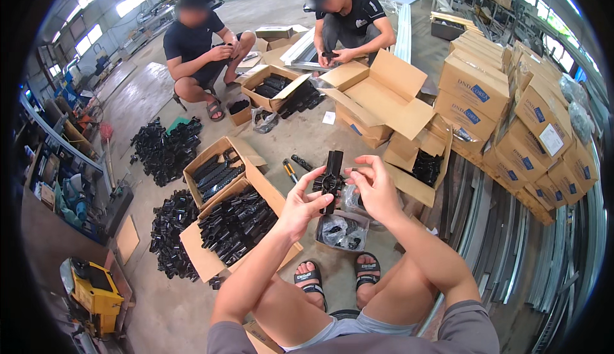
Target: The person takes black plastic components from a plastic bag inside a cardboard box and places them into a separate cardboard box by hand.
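In front of me, above a small box, I hold up a black fitting [333, 170] with a long upright channel and a wider joint at its middle. My left hand [299, 204] is closed around it, thumb on the near face. At its right side is my right hand [376, 191], with thumb and fingers curled together; whatever they pinch is too small to make out. The small box [341, 247] between my feet and hands contains clear plastic bags [341, 231] of small dark pieces. On the floor beyond my left hand lie a yellow-handled tool [290, 170] and a short black piece [301, 162].
Left of me, cartons [203, 251] hold black parts, with black heaps [174, 232] beside them. Two people [192, 50] [350, 24] crouch opposite, handling dark pieces. Open cartons [409, 120], stacked boxes [473, 88] and metal profiles [486, 239] occupy the right.
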Motion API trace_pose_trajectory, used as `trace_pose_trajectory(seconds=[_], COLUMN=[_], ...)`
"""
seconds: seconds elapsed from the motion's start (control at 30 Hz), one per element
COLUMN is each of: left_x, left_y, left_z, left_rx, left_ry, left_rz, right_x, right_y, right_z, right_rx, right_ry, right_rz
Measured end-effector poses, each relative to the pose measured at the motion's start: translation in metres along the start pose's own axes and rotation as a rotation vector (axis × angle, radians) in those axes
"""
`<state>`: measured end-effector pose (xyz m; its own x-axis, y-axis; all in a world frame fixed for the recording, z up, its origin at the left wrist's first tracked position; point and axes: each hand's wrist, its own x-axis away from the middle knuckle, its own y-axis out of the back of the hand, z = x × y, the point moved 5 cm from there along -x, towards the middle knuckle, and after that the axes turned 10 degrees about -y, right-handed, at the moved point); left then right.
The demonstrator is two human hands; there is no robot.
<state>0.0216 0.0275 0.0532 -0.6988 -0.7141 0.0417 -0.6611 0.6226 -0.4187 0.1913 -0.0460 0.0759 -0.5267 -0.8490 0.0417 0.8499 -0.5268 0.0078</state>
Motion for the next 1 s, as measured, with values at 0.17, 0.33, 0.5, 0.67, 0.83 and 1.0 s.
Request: trace_pose_trajectory(seconds=[0.17,0.33,0.5,0.67,0.83,1.0], left_x=[-0.001,-0.006,-0.009,-0.01,-0.009,-0.008], left_y=[0.0,-0.007,-0.009,-0.009,-0.008,-0.01], left_z=[0.003,0.005,0.007,0.007,0.006,0.003], left_rx=[0.002,-0.026,-0.02,-0.027,-0.034,-0.043], left_ry=[-0.038,-0.046,-0.07,-0.062,-0.081,-0.082], left_rz=[-0.006,0.001,0.003,0.005,0.002,0.001], right_x=[-0.002,-0.004,-0.006,-0.009,-0.01,-0.01], right_y=[-0.001,-0.003,0.0,0.002,0.0,-0.001], right_z=[0.006,0.003,0.001,-0.003,-0.005,-0.009], right_rx=[0.189,0.143,0.11,0.066,-0.009,-0.061], right_ry=[0.183,0.179,0.176,0.172,0.099,0.084], right_rz=[-0.051,-0.063,-0.084,-0.118,-0.049,-0.025])
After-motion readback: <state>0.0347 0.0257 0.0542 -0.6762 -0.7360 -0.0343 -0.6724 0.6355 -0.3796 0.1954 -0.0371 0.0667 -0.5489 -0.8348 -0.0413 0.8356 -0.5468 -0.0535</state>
